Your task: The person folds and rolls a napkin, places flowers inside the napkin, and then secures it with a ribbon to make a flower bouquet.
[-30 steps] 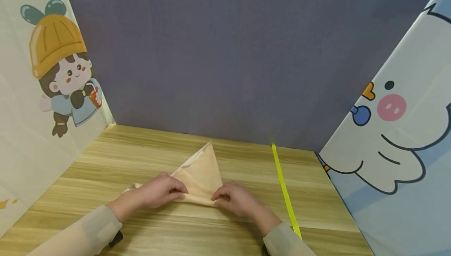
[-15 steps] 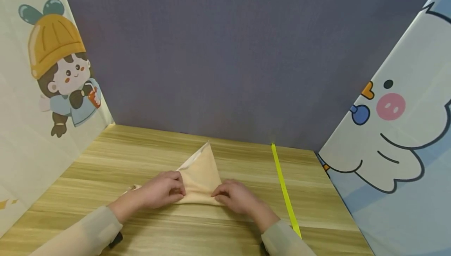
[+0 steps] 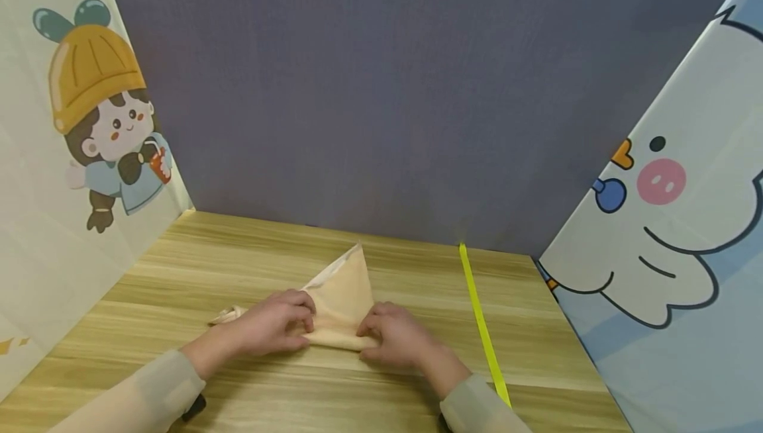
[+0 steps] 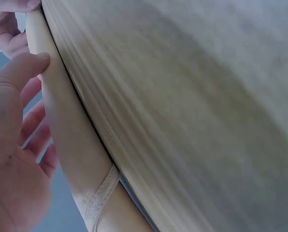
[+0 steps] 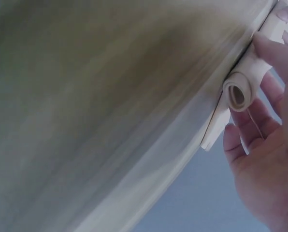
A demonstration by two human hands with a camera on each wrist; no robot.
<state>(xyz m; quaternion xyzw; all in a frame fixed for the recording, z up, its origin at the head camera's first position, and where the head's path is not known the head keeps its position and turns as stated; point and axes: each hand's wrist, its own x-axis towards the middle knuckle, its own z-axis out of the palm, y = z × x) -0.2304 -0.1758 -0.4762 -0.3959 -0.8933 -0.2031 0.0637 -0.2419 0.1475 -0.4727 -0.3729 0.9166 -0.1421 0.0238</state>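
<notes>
On the wood-grain desk [image 3: 268, 393], peach pointed cloth [image 3: 342, 294] lay part-rolled.
Left hand [image 3: 277, 324], right hand [image 3: 398, 337] both gripped its rolled edge [image 3: 335, 339].

Wood-grain table [image 3: 298, 393] under left hand [image 3: 275, 324] and right hand [image 3: 398, 336], streaks running crosswise. Yellow strip [image 3: 482, 317] on it, right of right hand, running from back edge nearward. Dark grey-purple wall [image 3: 346, 89] beyond hands, along table's back edge. Left of left hand: off-white panel [image 3: 36, 254], cartoon figure [image 3: 110, 128] in yellow hat [image 3: 97, 72]. Far right of right hand: pale-blue panel [image 3: 644, 367], white cartoon animal [image 3: 703, 211]. Light soft, shadows dim.
</notes>
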